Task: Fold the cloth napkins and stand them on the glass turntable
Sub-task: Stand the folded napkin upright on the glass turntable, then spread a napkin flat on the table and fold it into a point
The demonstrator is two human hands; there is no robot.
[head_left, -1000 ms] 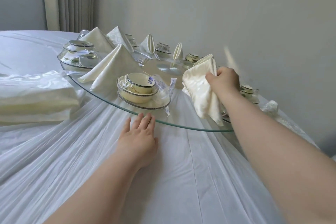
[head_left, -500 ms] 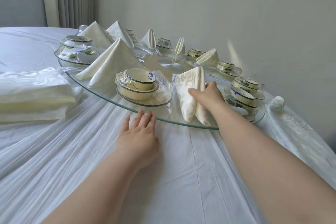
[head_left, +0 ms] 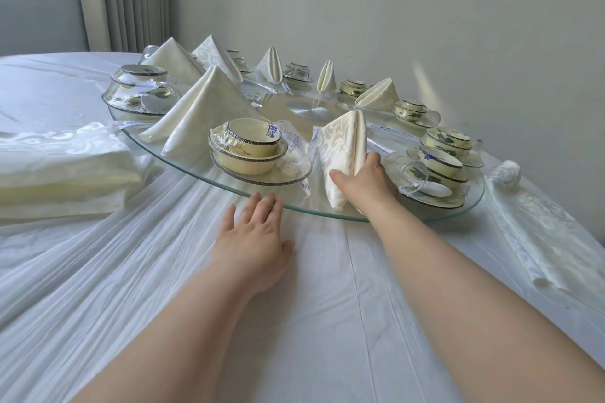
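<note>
lower centre-right of frame: right hand (head_left: 366, 183) grips a folded napkin (head_left: 343, 154), thumb across the near face, fingers curled round the far side. napkin is cream, leaf-patterned, a tall wedge standing point-up on the glass turntable (head_left: 203, 173), its lower corner close to the near rim.

left hand (head_left: 252, 235), lower centre: flat on the white tablecloth (head_left: 327, 304), fingers straight and together, holding nothing. fingertips reach the turntable's near rim; cannot tell if they touch the glass.

just left of the held napkin: plastic-wrapped bowl set (head_left: 248, 150) on the glass. just right of the hand: wrapped cup and saucer set (head_left: 435, 173).

further out: other standing napkins (head_left: 209, 108) spaced round the turntable, alternating with more wrapped crockery, up toward centre frame.

left edge of frame: stack of unfolded napkins (head_left: 59, 170) on the tablecloth, off the glass. right edge: rolled cloth (head_left: 530, 226) lying beside the turntable.
</note>
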